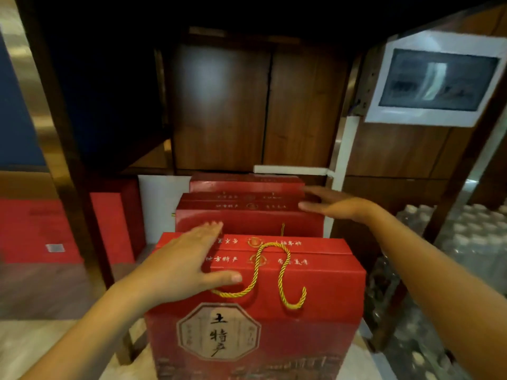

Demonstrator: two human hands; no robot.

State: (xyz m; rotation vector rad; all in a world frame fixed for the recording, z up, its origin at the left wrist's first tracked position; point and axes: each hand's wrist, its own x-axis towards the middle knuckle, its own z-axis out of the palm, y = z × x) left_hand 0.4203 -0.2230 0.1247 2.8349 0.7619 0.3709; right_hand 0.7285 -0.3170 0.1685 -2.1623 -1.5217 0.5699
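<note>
- Under a dark wooden table, on the floor: three red boxes stand upright in a row running away from the camera, the near box (288, 286), mid box (247, 218) and far box (247, 182).
- Near box: the long axis of its top runs left-right and the printed front faces the camera. It is lowest and closest in frame, just in front of the mid box.
- The mid and far boxes are turned the same way, tops left-right, packed close one behind the other.
- Left hand (189, 259): flat on the left part of the near box's top. Fingers are straight and point away, the thumb is spread toward the cord (274, 270), and it grips nothing.
- Right hand (334, 204): open, with straight fingers pointing left at the right end of the mid box's top. It is blurred, so I cannot tell whether it touches.
- The cord is a gold handle that lies loose across the near box's top and hangs over its front.
- Edges and room: a table leg (82, 187) stands left of the row and a white board (162, 204) stands just left of the mid box. There is bare floor to the near left.
- On the right, packs of bottles (466, 242) sit close to the row beyond the right leg.
- At the back, cabinet doors (219, 105) rise just behind the far box.
- Far left: more red boxes (35, 229) sit beyond the leg.
- Containers: the top flaps of all three boxes are closed and their contents are hidden.
</note>
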